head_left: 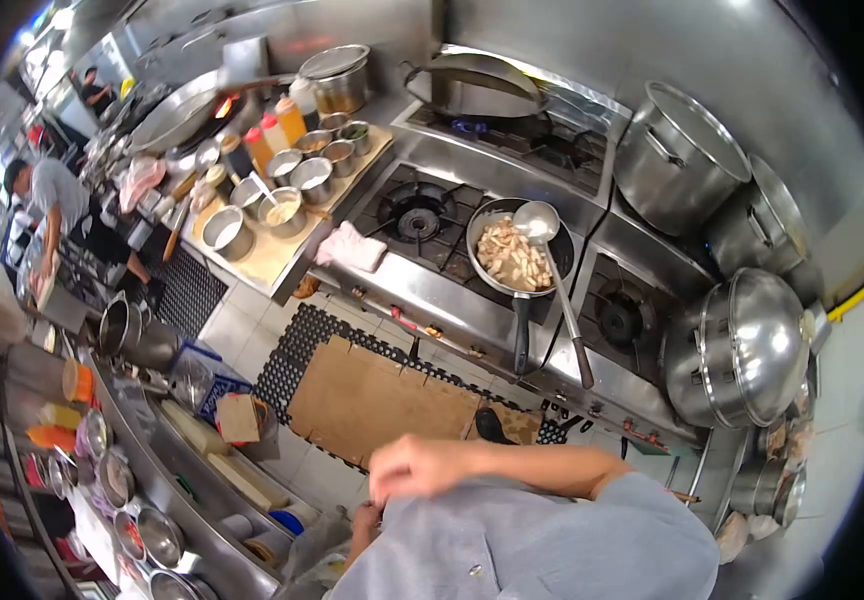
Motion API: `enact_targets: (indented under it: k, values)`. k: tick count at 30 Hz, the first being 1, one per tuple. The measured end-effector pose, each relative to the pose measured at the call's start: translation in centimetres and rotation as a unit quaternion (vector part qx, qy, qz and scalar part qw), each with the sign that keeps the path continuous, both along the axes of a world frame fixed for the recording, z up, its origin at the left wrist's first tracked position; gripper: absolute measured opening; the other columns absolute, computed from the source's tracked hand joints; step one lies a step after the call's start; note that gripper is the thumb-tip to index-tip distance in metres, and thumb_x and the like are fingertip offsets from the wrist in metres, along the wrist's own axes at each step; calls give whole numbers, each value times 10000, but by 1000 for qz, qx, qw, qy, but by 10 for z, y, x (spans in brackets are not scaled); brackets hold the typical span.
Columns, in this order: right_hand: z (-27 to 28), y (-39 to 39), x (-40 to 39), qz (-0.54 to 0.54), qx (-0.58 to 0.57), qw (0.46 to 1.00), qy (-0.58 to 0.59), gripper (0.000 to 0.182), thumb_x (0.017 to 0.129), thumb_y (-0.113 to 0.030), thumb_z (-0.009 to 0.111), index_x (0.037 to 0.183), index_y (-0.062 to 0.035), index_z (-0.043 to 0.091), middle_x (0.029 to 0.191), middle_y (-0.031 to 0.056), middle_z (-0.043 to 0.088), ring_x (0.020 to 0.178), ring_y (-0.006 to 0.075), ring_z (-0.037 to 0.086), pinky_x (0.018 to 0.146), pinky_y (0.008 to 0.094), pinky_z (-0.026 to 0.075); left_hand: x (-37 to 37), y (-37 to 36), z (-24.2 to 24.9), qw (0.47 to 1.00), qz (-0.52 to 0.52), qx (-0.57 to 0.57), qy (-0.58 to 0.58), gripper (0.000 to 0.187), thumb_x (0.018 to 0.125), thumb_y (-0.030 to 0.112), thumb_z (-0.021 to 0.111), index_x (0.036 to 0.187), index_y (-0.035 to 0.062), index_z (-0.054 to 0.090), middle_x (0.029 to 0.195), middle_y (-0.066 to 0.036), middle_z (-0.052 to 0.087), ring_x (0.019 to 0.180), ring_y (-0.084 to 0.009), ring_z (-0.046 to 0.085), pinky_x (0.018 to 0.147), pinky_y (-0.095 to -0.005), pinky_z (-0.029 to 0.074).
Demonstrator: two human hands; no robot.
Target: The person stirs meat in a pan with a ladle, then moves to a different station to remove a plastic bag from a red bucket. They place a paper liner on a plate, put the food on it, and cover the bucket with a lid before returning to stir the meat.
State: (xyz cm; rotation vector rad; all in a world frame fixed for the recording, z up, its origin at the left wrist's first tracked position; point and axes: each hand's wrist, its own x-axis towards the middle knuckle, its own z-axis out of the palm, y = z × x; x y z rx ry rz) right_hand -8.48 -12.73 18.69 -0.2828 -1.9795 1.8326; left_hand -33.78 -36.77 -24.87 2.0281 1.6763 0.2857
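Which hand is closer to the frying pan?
Right. The right hand is near the chest, short of the frying pan; the left hand is lower and farther to the left.

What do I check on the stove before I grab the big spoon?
1. Pan sits on the stove: ok.
2. Spoon, really a ladle, has its bowl in the pan and its handle sticking out: ok.
3. Right hand on the ladle: not ok, it's away from it, near the body.
4. Cloth well away from the burners: not ok, it lies beside one.
5. Flame under the pan: cannot tell, the pan hides it.
6. Food pieces cooked through: cannot tell.
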Motion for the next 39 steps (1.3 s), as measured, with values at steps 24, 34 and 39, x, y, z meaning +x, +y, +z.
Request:
enact_targets:
  k: [24,34,39]
  values:
    - [-213,-16,-22,-102,29,898,-427,275,854,-262,582,1045,-70,627,949,123,663,872,230,627,778,323,481,-38,27,23,754,442,-420,-243,273,827,303,541,961,86,639,818,-40,658,675,-166,646,568,-310,517]
    - [-245,-89,215,-385,46,714,-584,256,725,-197,619,946,-76,663,855,158,655,799,293,636,729,337,499,-44,74,46,782,441,-356,-258,282,816,303,548,862,41,641,714,-73,650,629,-164,644,541,-300,504]
    - [-299,-134,357,-537,-377,575,-488,370,823,-348,568,724,7,601,695,132,605,784,223,616,660,418,488,-37,110,57,806,415,-371,-203,278,805,300,539,872,58,658,714,-70,653,596,-169,632,542,-298,506]
